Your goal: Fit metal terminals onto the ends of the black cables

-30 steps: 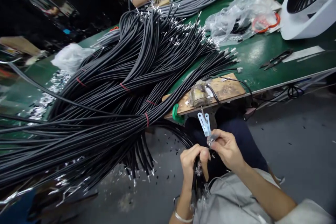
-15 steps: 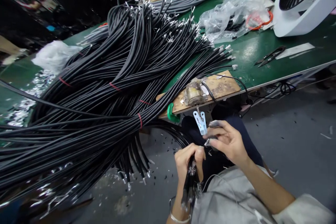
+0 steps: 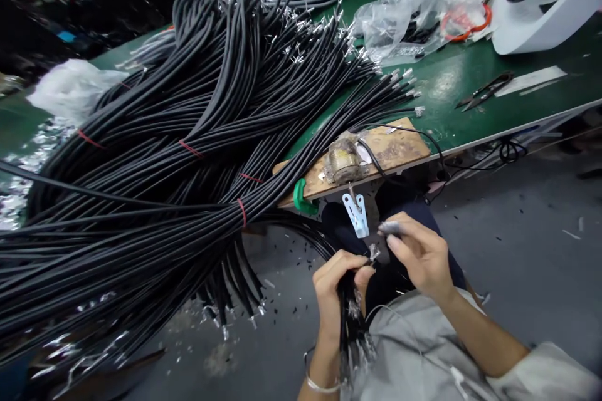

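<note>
Cable end (image 3: 374, 252) at lower centre, pinched in our left hand (image 3: 335, 277). Right hand (image 3: 423, 255) half-curled; can't tell if gripping. Strands could snag blue clip (image 3: 356, 216) if we lift carelessly.

cables (image 3: 221, 220) — smooth plastic; board (image 3: 402, 143) — wood

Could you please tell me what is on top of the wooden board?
A wrapped cylindrical device sits on the wooden board, and black cables cross its left part; whatever lies beneath them is covered and cannot be seen.
</note>
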Available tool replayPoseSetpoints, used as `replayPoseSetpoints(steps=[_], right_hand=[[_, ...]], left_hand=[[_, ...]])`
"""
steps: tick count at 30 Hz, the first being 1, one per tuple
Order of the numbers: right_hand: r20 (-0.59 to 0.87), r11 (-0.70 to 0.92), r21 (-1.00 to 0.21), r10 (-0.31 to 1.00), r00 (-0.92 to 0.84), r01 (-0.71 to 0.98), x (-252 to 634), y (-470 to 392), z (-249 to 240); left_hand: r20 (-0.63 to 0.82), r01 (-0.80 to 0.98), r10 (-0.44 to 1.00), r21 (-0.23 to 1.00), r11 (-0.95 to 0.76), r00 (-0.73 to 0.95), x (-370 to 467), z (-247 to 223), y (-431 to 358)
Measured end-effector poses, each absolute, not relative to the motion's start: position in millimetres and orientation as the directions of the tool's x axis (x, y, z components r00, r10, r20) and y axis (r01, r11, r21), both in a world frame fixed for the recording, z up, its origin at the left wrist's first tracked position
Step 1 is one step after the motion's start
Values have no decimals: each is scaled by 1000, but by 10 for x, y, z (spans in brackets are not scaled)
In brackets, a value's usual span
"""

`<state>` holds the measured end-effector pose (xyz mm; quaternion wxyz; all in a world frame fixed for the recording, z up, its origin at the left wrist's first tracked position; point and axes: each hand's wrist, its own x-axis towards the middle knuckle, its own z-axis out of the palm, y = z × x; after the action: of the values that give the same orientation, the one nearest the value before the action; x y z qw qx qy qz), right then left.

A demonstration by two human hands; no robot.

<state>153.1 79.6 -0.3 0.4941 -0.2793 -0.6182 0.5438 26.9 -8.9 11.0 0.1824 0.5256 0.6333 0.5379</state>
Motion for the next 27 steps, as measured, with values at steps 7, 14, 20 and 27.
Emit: replayPoseSetpoints(steps=[7, 14, 20, 27], right_hand=[[526, 507, -842, 691, -495, -188, 1653, 846, -28], [517, 532, -836, 687, -511, -131, 1600, 867, -11], [545, 568, -819, 725, -421, -81, 1524, 795, 2], [495, 533, -846, 760, -421, -31, 1520, 887, -36]], left_hand=[[316, 461, 893, 875, -144, -321, 261, 143, -64], [295, 480, 898, 870, -112, -326, 264, 157, -72], [315, 502, 875, 859, -98, -368, 279, 123, -73], [296, 497, 862, 866, -60, -412, 282, 158, -80]])
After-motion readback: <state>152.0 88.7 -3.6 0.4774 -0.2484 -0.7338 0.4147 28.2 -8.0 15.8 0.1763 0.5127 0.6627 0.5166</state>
